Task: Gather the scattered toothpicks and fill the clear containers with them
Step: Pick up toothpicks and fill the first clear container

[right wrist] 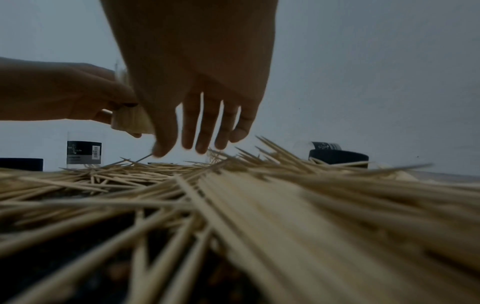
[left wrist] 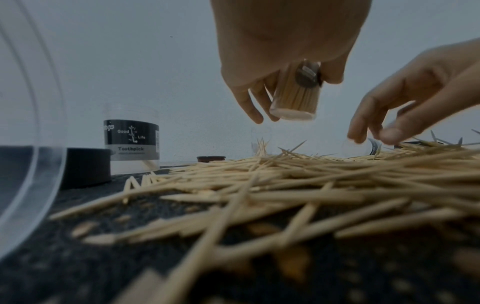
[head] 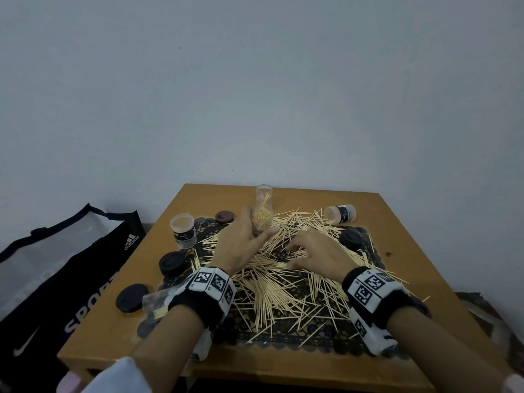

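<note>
Head view: a wooden table (head: 397,361) carries a dark lace mat (head: 286,336) strewn with a dense heap of loose toothpicks (head: 283,290). The left hand (head: 241,245) is wrapped around a clear toothpick container (head: 262,219), held upright above the heap and partly filled with toothpicks standing on end; its open mouth faces up. The right hand (head: 317,251) lies just beside it, fingers spread and slack, their tips touching the heap with nothing gripped.

Left of the mat stands an upright labelled container (head: 183,230), its black label reading "Toothpick" in the left wrist view (left wrist: 131,142). A second labelled container (head: 341,214) lies on its side at the far right of the heap. A third clear container (head: 157,303) lies on its side beside the left wrist. Two black lids (head: 171,263) (head: 131,297) rest at the table's left, another black lid (head: 351,239) at the mat's right edge, and a brown lid (head: 224,217) at the far side. A black sports bag (head: 56,279) stands left of the table.
</note>
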`<state>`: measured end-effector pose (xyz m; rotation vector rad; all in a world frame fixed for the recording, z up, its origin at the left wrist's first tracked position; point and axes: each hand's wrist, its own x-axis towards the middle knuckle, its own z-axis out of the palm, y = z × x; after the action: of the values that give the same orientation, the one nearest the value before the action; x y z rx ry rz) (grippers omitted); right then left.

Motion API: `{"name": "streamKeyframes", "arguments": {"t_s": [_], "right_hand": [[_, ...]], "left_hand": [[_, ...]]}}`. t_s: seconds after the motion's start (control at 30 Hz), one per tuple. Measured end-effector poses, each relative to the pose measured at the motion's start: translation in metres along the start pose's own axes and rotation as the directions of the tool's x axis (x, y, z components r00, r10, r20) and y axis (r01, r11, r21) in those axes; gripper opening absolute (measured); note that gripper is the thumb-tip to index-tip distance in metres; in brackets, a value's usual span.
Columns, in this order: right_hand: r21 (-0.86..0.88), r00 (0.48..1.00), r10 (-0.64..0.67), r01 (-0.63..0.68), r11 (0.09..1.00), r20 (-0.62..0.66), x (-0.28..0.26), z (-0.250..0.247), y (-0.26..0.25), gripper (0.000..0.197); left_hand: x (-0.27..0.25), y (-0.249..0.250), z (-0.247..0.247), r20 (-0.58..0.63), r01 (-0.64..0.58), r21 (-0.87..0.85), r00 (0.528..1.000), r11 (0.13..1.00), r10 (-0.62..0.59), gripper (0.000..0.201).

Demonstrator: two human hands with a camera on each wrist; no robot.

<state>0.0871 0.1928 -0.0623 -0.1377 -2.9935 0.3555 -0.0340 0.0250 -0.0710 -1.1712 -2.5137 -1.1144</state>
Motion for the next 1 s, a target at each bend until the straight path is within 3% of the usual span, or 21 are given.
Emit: {"name": "streamKeyframes", "arguments": {"t_s": [0.07, 0.2, 0.4, 0.67, 1.0], "right_hand": [[-0.046, 0.997, 0.0, 0.003, 0.999, 0.076, 0.002, 0.004, 0.001, 0.042], [-0.077, 0.998, 0.021, -0.017, 0.997, 0.051, 0.005, 0.005, 0.006, 0.033], [-0.151, 0.999, -0.046, 0.048, 0.987, 0.019, 0.003, 0.0, 0.0, 0.018], [-0.143, 0.996, -0.091, 0.092, 0.985, 0.018, 0.001, 0.004, 0.002, 0.014], [0.006, 0.976, -0.109, 0.112, 0.994, -0.188, 0.003, 0.004, 0.001, 0.02]], "left_hand": [[-0.001, 0.003, -0.001, 0.01, 0.012, 0.015, 1.0, 1.0, -0.012, 0.064], [-0.002, 0.007, -0.001, 0.049, 0.01, 0.056, 0.999, 0.998, -0.013, 0.061], [0.0, -0.001, 0.0, 0.086, -0.029, 0.139, 0.996, 0.99, 0.017, 0.058], [0.001, 0.0, -0.001, 0.074, -0.049, 0.174, 0.997, 0.983, 0.037, 0.053], [0.002, -0.004, 0.0, 0.006, 0.04, 0.252, 0.999, 0.967, -0.042, 0.05]]}}
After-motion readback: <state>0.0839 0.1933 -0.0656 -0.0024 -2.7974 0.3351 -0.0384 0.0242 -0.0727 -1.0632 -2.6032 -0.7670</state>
